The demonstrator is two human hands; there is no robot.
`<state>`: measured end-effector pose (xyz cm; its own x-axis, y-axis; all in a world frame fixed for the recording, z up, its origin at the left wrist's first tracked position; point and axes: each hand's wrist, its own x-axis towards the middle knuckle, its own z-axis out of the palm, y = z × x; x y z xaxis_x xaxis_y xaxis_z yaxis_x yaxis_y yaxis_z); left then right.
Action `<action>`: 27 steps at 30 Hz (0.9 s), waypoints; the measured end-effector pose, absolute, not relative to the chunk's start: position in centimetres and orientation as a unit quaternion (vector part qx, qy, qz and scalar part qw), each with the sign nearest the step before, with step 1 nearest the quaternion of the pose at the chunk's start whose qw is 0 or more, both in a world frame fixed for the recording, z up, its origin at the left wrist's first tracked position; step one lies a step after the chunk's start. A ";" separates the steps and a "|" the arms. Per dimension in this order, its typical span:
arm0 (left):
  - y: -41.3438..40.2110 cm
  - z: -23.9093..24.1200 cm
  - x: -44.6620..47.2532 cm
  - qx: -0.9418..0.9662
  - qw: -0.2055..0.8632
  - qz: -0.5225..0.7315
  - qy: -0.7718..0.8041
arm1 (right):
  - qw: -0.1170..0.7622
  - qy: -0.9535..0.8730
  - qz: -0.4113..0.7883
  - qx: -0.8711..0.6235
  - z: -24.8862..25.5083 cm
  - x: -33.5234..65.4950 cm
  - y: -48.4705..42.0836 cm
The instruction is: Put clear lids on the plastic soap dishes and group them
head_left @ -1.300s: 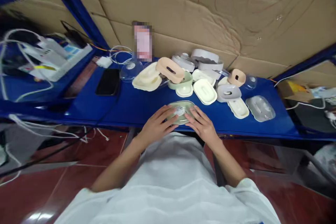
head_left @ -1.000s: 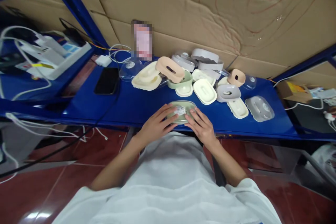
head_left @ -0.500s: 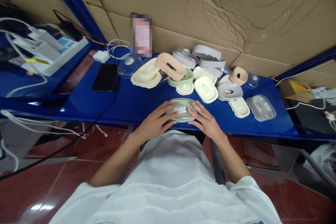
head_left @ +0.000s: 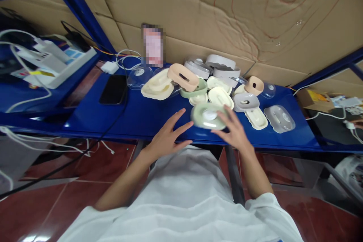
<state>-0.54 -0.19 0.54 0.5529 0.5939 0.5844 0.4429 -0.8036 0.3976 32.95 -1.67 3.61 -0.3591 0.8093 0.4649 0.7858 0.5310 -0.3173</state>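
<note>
A pale green soap dish (head_left: 202, 122) under a clear lid with a white sticker is blurred by motion near the table's front edge. My right hand (head_left: 236, 130) grips its right side, the thumb in front and the fingers over the far edge. My left hand (head_left: 171, 136) is off the dish, just to its left, with the fingers spread and nothing in them. Behind the dish lie a cream tray (head_left: 219, 98), a green dish (head_left: 198, 89) and a peach dish (head_left: 183, 76).
On the blue table (head_left: 136, 119) a black phone (head_left: 113, 89) lies at the left, and a grey lidded dish (head_left: 279, 118) at the right. Several grey parts (head_left: 221, 62) are piled against the cardboard wall (head_left: 184, 11). A power strip (head_left: 70, 62) with cables stands far left.
The green soap dish has moved to the right with my right hand. My left hand has let go of it and spread its fingers. The view has tilted slightly.
</note>
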 end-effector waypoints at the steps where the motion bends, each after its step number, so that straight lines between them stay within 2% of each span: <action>1: -0.2 0.5 -0.5 0.873 0.102 0.367 0.304 | 0.318 -0.789 -0.034 -0.524 4.3 35.4 -1.1; 4: -0.2 0.4 -0.4 0.880 0.082 0.355 0.306 | 0.340 -0.645 -0.164 -0.664 6.4 45.7 1.1; 6: -0.2 0.3 -0.2 0.886 0.056 0.347 0.301 | 0.348 -0.531 -0.206 -0.744 7.2 53.1 2.6; 10: -0.2 0.0 0.1 0.890 0.029 0.340 0.302 | 0.323 -0.378 -0.194 -0.846 7.3 62.7 3.9; 14: -0.2 -0.1 0.2 0.891 0.036 0.326 0.314 | 0.298 -0.420 -0.184 -0.837 6.7 64.7 3.2; 17: -0.1 0.0 0.3 0.893 0.032 0.317 0.318 | 0.300 -0.457 -0.211 -0.811 6.6 62.9 2.6; 20: 0.0 0.1 0.4 0.893 0.029 0.310 0.324 | 0.298 -0.534 -0.227 -0.758 6.3 56.6 2.2; 23: 0.0 0.0 0.4 0.894 0.027 0.302 0.330 | 0.248 -0.749 -0.129 -0.602 5.2 46.0 1.7; 27: -0.1 0.2 0.3 0.890 0.019 0.312 0.332 | 0.198 -0.817 -0.048 -0.539 3.2 33.3 0.3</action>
